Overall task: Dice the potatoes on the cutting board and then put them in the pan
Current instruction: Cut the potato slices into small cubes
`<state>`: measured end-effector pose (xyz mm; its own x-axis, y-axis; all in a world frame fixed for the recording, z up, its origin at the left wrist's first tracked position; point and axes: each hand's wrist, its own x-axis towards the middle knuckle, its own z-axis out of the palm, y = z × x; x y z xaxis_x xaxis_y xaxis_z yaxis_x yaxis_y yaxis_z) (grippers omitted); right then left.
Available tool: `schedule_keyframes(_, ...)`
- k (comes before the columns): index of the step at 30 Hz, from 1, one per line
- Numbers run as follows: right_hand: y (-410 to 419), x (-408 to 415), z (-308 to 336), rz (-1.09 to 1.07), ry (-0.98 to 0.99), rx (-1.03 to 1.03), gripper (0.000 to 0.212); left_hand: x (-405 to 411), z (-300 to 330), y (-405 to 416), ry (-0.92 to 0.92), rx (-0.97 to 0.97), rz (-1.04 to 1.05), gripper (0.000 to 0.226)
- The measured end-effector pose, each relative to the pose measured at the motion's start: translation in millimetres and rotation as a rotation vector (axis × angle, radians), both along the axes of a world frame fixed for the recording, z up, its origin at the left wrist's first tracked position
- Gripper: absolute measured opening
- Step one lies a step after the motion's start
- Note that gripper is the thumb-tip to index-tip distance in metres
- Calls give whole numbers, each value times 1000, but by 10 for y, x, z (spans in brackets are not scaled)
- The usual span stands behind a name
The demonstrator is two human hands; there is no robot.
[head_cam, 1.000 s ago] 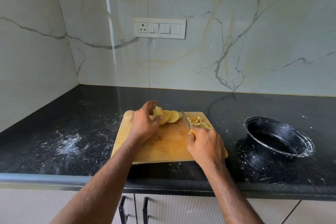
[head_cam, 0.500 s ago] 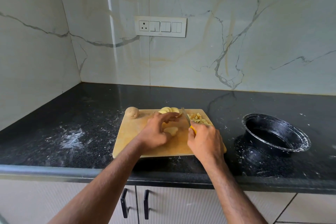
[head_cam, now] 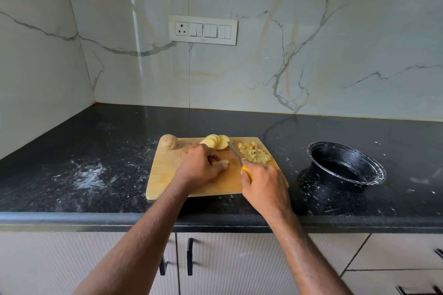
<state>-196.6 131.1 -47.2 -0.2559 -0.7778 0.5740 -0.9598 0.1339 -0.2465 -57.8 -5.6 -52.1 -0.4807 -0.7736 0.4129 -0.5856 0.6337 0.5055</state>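
- I see a wooden cutting board [head_cam: 167, 175] lying flat on the black countertop [head_cam: 96, 151], near its front edge.
- My left hand [head_cam: 200, 166] rests on the middle of the board, fingers curled down onto a pale potato slice [head_cam: 223, 162] and holding it against the wood.
- My right hand [head_cam: 262, 184] grips the yellow handle of a knife [head_cam: 236, 154]; the blade points away from me, and I see it just right of the held slice. I cannot tell whether the edge touches the board.
- A fan of overlapping round potato slices [head_cam: 215, 142] lies at the far edge of the board, just beyond the left hand.
- A heap of diced potato [head_cam: 255, 154] sits on the board's right part, right of the blade.
- One whole unpeeled potato [head_cam: 169, 141] sits at the board's far left corner, apart from the slices.
- The black pan [head_cam: 374, 165] stands on the countertop well right of the board; I see no potato in it, though its inside is dark.
- White powdery smears mark the countertop left of the board and around the pan.
- A switch panel [head_cam: 203, 30] is set in the marble wall behind.
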Motion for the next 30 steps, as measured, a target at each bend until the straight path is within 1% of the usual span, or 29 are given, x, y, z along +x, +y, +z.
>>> schedule_keyframes(3, 49, 17, -13, -20, 1, 26, 36, -15, 0, 20, -1, -28, 11, 37)
schedule_keyframes(5, 81, 32, -35, -34, 29, 52, 21, -3, 9, 31, 11, -16, -5, 42)
schedule_keyframes(7, 92, 32, -55, -49, 39, 51, 13, 11, 19, 28, 17, 5, -16, 37)
schedule_keyframes(10, 67, 5, -56, -27, -5, 20, 11, 18, 47, 30, 14, 7, -27, 26)
schedule_keyframes(14, 18, -17, -37, 61, -51, 19, 10, 26, 80, 42, 30, 8, -48, 21)
schedule_keyframes(16, 9, -22, -32, 82, -58, 20, 13, 27, 83, 40, 36, 8, -54, 25)
schedule_keyframes(19, 17, 12, -18, 108, -90, 31, 28, 24, 71, 30, 36, 13, -44, 31)
schedule_keyframes(22, 30, 42, -2, 134, -101, 45, 37, 23, 65, 17, 36, 17, -34, 32)
schedule_keyframes(30, 61, 56, 60, 164, -91, 106, 44, 19, 72, 22, 24, 7, -27, 35)
